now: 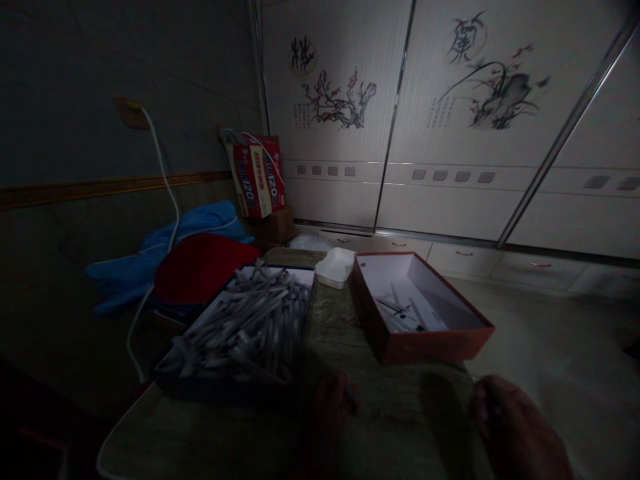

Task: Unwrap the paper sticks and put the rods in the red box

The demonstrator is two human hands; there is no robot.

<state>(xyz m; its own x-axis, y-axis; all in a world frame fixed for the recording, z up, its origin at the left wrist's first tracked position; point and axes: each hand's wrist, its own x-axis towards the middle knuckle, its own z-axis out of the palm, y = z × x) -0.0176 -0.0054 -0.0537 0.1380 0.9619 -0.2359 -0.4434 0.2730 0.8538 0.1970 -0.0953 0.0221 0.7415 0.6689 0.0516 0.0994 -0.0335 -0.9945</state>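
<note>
Looks like smooth plastic in strips (260, 320) and tray (336, 268), matt card in the red box (435, 346), soft cloth in the blue bundle (207, 223). Shows shiny metal on the trims (554, 157), a faint sheen on the doors (330, 197), dull streaking on the surface (334, 320).

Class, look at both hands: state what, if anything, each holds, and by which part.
It cannot be told: the left hand and right hand are too dark and blurred to show any hold.

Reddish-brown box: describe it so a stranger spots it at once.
On the table, find the small white dish towards the far end. Right of it stands the reddish-brown box, open and pale inside. It holds only a few scattered pieces; the dark box, left, is piled full.
</note>
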